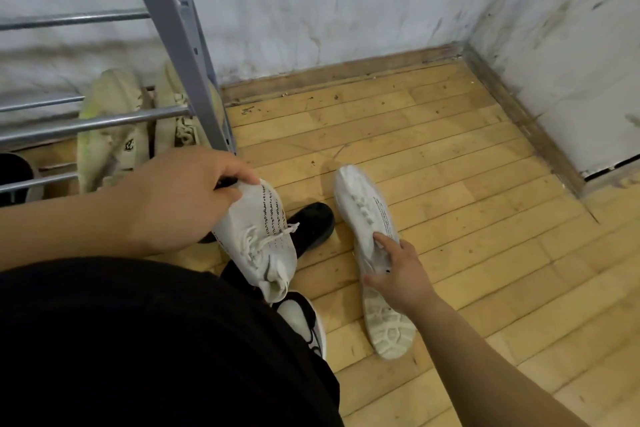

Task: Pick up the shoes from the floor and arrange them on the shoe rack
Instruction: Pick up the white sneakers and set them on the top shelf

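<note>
Wooden plank floor (450,156), scuffed and spotted. Lying on it: one white sneaker (367,211) tipped on its side, sole showing; one black shoe (311,222); one black-and-white shoe (304,319), partly hidden. Grey metal shoe rack (173,21) stands at left. A pair of cream sneakers (107,97) apparently rests on its lower bars.

A loose black cloth garment (138,340), plain and softly folded, covers the person's front; whether it is a shirt or shorts cannot be told. Above the garment, the left hand (180,204) and wrist are bare. To the garment's right, the right hand (398,274) and its long forearm are bare too.
</note>
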